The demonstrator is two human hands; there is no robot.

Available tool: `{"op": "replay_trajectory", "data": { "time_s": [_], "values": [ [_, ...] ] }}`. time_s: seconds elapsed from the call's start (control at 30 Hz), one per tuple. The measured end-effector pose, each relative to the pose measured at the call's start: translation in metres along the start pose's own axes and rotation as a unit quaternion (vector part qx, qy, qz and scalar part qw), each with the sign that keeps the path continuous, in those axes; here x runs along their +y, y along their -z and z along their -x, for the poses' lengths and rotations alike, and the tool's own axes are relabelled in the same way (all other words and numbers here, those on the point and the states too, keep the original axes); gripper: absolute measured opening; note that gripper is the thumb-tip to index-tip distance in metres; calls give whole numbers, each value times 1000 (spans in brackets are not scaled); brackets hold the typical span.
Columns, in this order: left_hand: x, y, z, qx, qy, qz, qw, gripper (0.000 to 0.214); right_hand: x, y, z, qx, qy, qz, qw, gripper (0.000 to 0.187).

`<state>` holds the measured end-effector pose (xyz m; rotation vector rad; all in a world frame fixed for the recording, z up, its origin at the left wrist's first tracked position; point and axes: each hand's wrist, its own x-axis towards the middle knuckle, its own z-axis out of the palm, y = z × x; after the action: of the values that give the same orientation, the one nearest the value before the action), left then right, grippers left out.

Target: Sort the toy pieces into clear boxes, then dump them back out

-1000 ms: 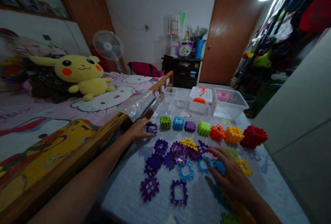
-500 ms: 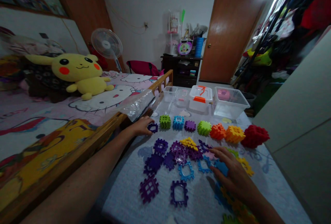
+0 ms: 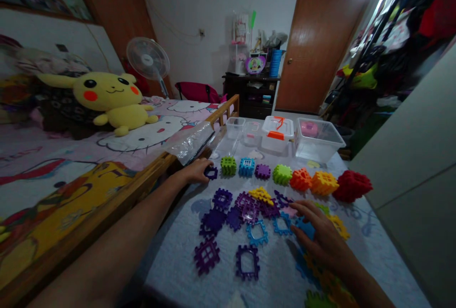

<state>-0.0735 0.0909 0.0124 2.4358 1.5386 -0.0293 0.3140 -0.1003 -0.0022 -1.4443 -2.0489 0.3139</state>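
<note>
My left hand (image 3: 195, 171) reaches to the far left of the table and pinches a small purple cube (image 3: 211, 172) at the left end of a row of built cubes: green (image 3: 228, 166), blue (image 3: 246, 167), purple (image 3: 262, 171), green (image 3: 282, 174), orange (image 3: 300, 179), yellow-orange (image 3: 323, 182) and red (image 3: 352, 186). My right hand (image 3: 320, 237) lies with spread fingers over loose blue and yellow flat tiles (image 3: 305, 228). Loose purple tiles (image 3: 223, 200) lie scattered between the hands.
Clear plastic boxes (image 3: 318, 139) and a lidded box with an orange latch (image 3: 277, 133) stand at the table's far edge. A bed with a wooden rail (image 3: 149, 176) and a yellow plush toy (image 3: 111, 100) lies to the left. A grey cabinet side (image 3: 413, 156) rises on the right.
My left hand has slid the small purple cube slightly left and down onto the table. My right hand has barely shifted over the tiles.
</note>
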Motion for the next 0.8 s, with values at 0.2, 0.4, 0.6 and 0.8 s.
{"op": "replay_trajectory", "data": {
  "time_s": [0.2, 0.4, 0.6, 0.8],
  "values": [
    [28, 8, 43, 73, -30, 41, 996, 79, 3, 1, 0, -1, -1, 7, 1000, 37],
    [70, 2, 108, 11, -97, 120, 988, 44, 2, 0, -1, -6, 4, -4, 1000, 34],
    [83, -15, 127, -18, -68, 120, 990, 73, 1, -1, -2, -19, 2, -25, 1000, 32],
    [85, -18, 126, -40, -66, 103, 992, 57, 2, -1, -3, -15, 5, -15, 1000, 30]
  ]
}}
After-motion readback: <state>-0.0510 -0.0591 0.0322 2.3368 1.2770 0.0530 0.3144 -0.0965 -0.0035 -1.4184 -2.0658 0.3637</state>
